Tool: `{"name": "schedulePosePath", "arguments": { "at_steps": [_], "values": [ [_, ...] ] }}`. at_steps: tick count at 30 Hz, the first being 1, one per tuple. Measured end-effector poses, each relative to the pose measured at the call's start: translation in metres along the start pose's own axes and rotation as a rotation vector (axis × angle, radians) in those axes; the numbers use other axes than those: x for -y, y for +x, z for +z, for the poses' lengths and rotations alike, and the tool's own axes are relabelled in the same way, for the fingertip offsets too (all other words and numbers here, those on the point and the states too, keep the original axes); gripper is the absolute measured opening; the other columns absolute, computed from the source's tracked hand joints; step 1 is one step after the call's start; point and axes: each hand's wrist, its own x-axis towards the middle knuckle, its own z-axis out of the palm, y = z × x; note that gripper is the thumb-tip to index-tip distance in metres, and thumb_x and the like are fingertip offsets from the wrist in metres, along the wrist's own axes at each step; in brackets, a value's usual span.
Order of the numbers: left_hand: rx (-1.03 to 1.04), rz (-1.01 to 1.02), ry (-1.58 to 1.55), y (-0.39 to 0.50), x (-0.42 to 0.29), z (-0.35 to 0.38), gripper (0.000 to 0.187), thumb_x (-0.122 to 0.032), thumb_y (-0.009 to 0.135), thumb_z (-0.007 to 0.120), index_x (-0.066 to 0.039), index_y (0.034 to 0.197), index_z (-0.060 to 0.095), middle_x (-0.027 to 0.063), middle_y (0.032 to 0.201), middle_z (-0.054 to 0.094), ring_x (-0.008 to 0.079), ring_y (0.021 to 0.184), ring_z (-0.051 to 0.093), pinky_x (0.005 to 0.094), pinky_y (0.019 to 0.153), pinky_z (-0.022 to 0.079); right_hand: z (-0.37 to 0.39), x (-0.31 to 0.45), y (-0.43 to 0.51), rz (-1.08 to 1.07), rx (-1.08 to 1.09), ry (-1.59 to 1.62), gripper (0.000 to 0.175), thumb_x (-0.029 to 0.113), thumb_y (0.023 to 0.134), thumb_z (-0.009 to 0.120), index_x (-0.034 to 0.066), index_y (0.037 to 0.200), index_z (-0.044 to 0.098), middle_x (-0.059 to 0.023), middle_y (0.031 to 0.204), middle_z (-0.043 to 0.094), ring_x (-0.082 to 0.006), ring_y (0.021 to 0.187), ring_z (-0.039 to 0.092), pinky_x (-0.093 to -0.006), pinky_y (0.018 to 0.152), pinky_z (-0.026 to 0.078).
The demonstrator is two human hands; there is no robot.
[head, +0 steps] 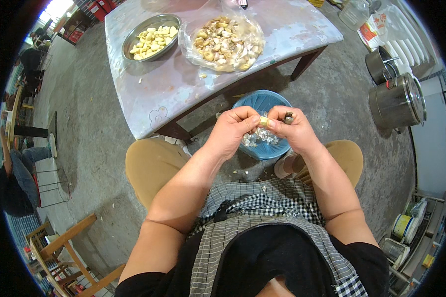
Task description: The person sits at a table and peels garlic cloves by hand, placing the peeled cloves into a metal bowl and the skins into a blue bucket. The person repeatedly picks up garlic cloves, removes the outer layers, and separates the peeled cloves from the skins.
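Note:
A pale yellow garlic clove is pinched at its left end by my left hand. My right hand grips the other end between thumb and fingers, and a metal piece sits on one of its fingers. Directly below both hands stands a blue waste bin holding papery garlic skins. On the table, a clear plastic bag is full of unpeeled garlic cloves. Left of it, a steel bowl holds peeled cloves.
The low table has a plastic cover and dark wooden legs. At right stand a lidded steel pot and another pot. A wooden chair is at lower left. A seated person is at far left.

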Motion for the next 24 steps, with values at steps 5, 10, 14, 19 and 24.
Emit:
{"name": "schedulePosePath", "arguments": {
  "at_steps": [5,10,14,19,24],
  "values": [
    [0.216,-0.108,-0.402,0.0020,0.0005,-0.0079,0.015,-0.017,0.096,0.061,-0.004,0.093,0.065,0.0025,0.083,0.062,0.0109,0.076,0.053,0.0258,0.073,0.043,0.0030,-0.0007,-0.0017,0.021,0.093,0.299,0.020,0.021,0.092,0.066,0.0033,0.085,0.063,0.0008,0.069,0.053,-0.0046,0.059,0.040,-0.0219,0.052,0.030],
    [0.032,-0.036,-0.097,0.0005,-0.0033,-0.0035,0.013,-0.014,0.097,0.060,-0.003,0.093,0.066,0.0011,0.084,0.063,0.0085,0.074,0.053,0.0233,0.071,0.043,-0.0041,-0.0014,0.0014,0.058,-0.128,-0.127,0.012,0.008,0.089,0.068,0.0034,0.079,0.062,0.0027,0.064,0.051,-0.0049,0.056,0.041,-0.0227,0.051,0.032],
    [-0.112,0.072,0.139,0.0002,-0.0048,-0.0010,0.013,-0.013,0.095,0.063,-0.001,0.090,0.068,-0.0026,0.077,0.060,0.0043,0.071,0.050,0.0202,0.065,0.041,-0.0044,-0.0077,0.0064,-0.159,-0.262,-0.716,0.004,0.002,0.087,0.069,-0.0006,0.087,0.067,-0.0013,0.072,0.062,-0.0066,0.067,0.057,-0.0246,0.060,0.046],
    [-0.142,0.065,0.256,0.0013,-0.0032,-0.0014,0.015,-0.013,0.095,0.063,-0.002,0.087,0.067,-0.0045,0.075,0.059,0.0040,0.070,0.049,0.0212,0.064,0.039,-0.0027,-0.0055,0.0044,0.006,-0.260,-0.299,0.013,0.005,0.088,0.069,-0.0012,0.099,0.070,-0.0037,0.083,0.069,-0.0089,0.079,0.063,-0.0253,0.070,0.051],
    [-0.144,0.017,0.360,0.0015,0.0015,0.0008,0.015,-0.014,0.096,0.060,-0.003,0.089,0.067,-0.0027,0.076,0.060,0.0058,0.070,0.050,0.0218,0.066,0.041,0.0019,-0.0045,0.0072,-0.033,-0.198,-0.311,0.012,0.007,0.083,0.075,-0.0009,0.090,0.069,-0.0008,0.079,0.065,-0.0065,0.072,0.055,-0.0247,0.064,0.045]
  ]
}}
